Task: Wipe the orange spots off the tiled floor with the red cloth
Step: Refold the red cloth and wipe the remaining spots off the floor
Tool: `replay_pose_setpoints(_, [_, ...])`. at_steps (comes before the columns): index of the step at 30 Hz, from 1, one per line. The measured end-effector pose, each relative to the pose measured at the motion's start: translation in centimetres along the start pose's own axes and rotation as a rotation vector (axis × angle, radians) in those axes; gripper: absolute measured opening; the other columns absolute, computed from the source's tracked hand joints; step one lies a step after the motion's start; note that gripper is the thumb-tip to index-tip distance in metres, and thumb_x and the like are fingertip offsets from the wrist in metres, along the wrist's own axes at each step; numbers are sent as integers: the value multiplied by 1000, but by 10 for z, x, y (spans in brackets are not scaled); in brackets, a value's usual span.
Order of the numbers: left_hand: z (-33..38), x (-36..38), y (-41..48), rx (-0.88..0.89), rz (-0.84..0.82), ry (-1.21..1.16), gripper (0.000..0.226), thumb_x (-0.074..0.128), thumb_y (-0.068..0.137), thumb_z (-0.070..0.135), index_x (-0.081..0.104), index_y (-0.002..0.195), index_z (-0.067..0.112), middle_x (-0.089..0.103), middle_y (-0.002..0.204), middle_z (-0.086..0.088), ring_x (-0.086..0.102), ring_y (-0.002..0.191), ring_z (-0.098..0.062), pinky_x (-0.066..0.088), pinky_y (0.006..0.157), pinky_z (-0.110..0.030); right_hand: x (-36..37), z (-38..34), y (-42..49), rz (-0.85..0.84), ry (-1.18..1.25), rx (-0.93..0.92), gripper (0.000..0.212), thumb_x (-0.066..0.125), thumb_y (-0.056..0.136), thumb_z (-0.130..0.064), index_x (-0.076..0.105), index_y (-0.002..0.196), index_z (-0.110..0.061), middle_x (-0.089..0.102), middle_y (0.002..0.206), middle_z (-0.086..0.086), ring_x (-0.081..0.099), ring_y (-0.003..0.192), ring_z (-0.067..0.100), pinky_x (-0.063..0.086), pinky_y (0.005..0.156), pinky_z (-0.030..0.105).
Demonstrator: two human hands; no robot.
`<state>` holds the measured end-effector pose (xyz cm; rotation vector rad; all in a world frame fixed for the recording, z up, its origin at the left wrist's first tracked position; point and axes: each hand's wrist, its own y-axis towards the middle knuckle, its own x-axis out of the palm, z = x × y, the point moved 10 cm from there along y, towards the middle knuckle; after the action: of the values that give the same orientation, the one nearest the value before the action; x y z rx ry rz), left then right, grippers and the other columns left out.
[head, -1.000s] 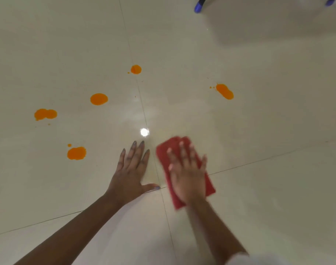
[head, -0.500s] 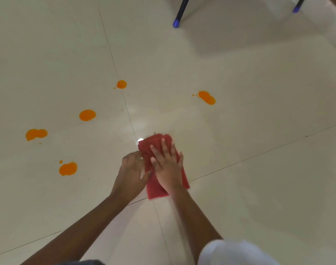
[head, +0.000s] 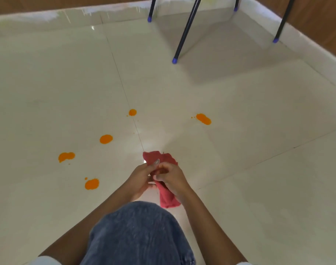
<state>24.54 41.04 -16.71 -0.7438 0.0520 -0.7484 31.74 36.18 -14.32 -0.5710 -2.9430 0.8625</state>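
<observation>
Head view. Cloth [head: 168, 199] sits near centre, bunched between both hands, one end standing up past the fingers, the other drooping toward my knee [head: 138, 232]. Left hand [head: 139, 178] pinches it at the top; right hand [head: 171, 177] curls round the middle.

I judge it light, soft and limp, so it will not slip or break. Best folded into a flat pad and pressed under the palm, not held by a corner.

Five orange spots lie on the floor [head: 239, 150]:
- three to the left [head: 92, 184], [head: 66, 156], [head: 106, 139]
- one far centre [head: 132, 112]
- one far right [head: 203, 119]

The tile looks glossy. Chair legs [head: 186, 29] stand far, well apart from the spots. Nothing lies between the hands and the spots, and my knee crowds only the near side.
</observation>
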Motion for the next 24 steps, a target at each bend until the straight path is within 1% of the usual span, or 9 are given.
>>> replay_pose_setpoints(2, [13,-7,-4,18,56,-58,23,53,90,26,64,85,6,67,76,-7,62,70,-24,49,63,-34,3,-17,-3,-28,-12,-36,20,60,83,3,68,92,-12,68,87,1,62,75,10,49,64,13])
replay_pose_setpoints(5, [25,-24,-6,33,146,-170,15,51,86,4,66,87,2,67,78,-14,60,77,-31,49,65,-36,-3,-30,-8,-51,127,-30,16,59,85,4,68,92,-7,68,82,6,63,69,12,53,65,19])
replay_pose_setpoints(7, [34,-19,-8,34,75,-213,21,51,86,4,62,104,-1,69,94,-17,64,88,-30,53,71,-37,-29,-32,-7,102,108,-24,10,57,86,0,67,87,-4,66,78,8,62,66,13,52,63,21])
replay_pose_setpoints(10, [56,-1,-14,37,-69,-246,35,55,83,9,56,116,-1,64,112,-21,61,104,-33,52,86,-42,-59,-28,-3,237,-7,21,12,55,90,-12,64,92,-4,66,94,13,61,85,20,51,76,35])
replay_pose_setpoints(13, [82,17,-12,27,-187,-250,37,51,83,11,56,117,-2,63,114,-20,61,102,-30,48,93,-41,-64,-20,8,185,111,78,20,49,95,-26,61,105,-15,64,110,4,59,103,20,47,83,35])
replay_pose_setpoints(15, [95,31,-8,3,-241,-247,40,52,82,14,56,118,-4,60,117,-21,59,102,-30,44,97,-43,-51,-17,16,40,346,63,32,45,95,-43,61,113,-22,64,114,0,57,110,19,45,93,39])
replay_pose_setpoints(18, [108,48,-3,-9,-309,-304,35,54,80,15,62,109,-1,64,105,-16,62,94,-26,45,94,-38,-33,-17,25,-159,632,2,55,39,92,-59,55,129,-22,59,128,6,53,121,22,38,105,46])
replay_pose_setpoints(21, [112,48,4,17,-330,-393,29,51,80,17,68,100,3,70,93,-11,67,86,-21,53,82,-32,-34,2,30,-168,780,83,62,39,91,-62,53,131,-17,59,129,12,56,118,26,40,103,46])
replay_pose_setpoints(24, [91,15,8,28,-230,-418,30,50,79,13,65,102,1,70,92,-13,68,82,-21,56,74,-30,-53,25,29,-85,887,153,47,58,88,-42,61,120,-8,65,119,14,62,109,26,45,98,44])
